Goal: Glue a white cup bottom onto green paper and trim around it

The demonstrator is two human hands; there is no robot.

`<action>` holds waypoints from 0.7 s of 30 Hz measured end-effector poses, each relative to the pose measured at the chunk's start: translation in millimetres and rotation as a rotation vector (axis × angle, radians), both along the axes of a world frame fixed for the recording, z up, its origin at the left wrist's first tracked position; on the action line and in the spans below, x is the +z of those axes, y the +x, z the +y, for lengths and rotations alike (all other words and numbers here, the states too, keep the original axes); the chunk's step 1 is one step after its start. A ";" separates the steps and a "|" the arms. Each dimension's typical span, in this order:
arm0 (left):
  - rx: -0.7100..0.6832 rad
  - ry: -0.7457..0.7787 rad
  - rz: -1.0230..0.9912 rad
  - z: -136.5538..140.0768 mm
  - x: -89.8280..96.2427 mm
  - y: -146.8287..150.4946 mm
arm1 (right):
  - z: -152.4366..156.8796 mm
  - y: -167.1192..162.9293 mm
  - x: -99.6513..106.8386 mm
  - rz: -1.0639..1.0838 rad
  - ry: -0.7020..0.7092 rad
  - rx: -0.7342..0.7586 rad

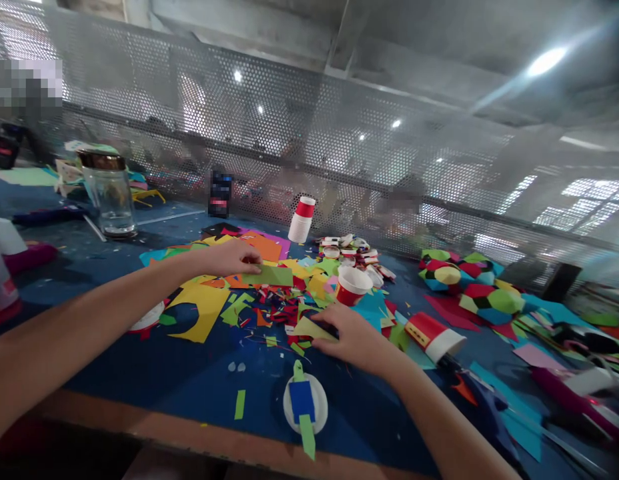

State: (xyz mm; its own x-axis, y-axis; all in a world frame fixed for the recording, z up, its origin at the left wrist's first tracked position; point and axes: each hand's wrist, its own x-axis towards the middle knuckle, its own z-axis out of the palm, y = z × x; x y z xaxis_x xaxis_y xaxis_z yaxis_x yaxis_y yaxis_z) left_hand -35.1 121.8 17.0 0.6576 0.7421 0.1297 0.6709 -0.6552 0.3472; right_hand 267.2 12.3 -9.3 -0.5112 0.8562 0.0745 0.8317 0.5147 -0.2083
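Left hand [237, 259]: fingertips pinched on one end of a green strip [275, 275], over the scrap pile [279, 308]. Right hand [347, 337]: thumb and forefinger slightly parted — a pale paper piece [312, 328] between them, at the pile's near side. Paper cup [353, 285] just beyond; white disc [316, 393] — blue square [302, 401] on top — near the table edge [189, 437].

1. The left hand [234, 259] hides one end of a green strip [278, 276].
2. The left forearm [114, 305] covers part of a red-and-white round piece [149, 319].
3. The left edge cuts off a bottle [2, 283].
4. Shapes [408, 190] behind the perforated screen [339, 127] are blurred.
5. A dark device's [220, 193] display is unreadable.
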 end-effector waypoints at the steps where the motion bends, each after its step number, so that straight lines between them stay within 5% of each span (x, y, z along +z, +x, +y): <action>1: 0.012 -0.019 -0.023 -0.2 1.2 -1.9 | -0.1 0.2 -1.2 0.005 0.012 0.002; 6: 0.067 -0.133 -0.119 -11.9 0.8 -0.4 | 3.7 4.3 -8.1 0.105 0.089 -0.062; 10: 0.057 -0.171 -0.167 -34.2 -0.2 15.1 | 7.2 5.9 -9.9 0.552 0.049 -0.168; 15: -0.076 -0.112 -0.190 -60.6 4.7 33.7 | 1.7 -9.3 -0.8 1.013 -0.178 -0.016; 21: -0.154 -0.076 -0.209 -65.1 17.4 25.3 | -5.7 -19.7 11.5 1.121 -0.086 -0.025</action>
State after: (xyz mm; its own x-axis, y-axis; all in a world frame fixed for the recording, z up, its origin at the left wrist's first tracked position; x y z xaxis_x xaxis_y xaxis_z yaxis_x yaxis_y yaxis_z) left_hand -9.8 56.7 34.4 0.7282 0.6484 0.2219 0.4744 -0.7106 0.5196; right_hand 247.5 6.6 2.2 -0.1750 0.8898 0.4215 0.1623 0.4483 -0.8790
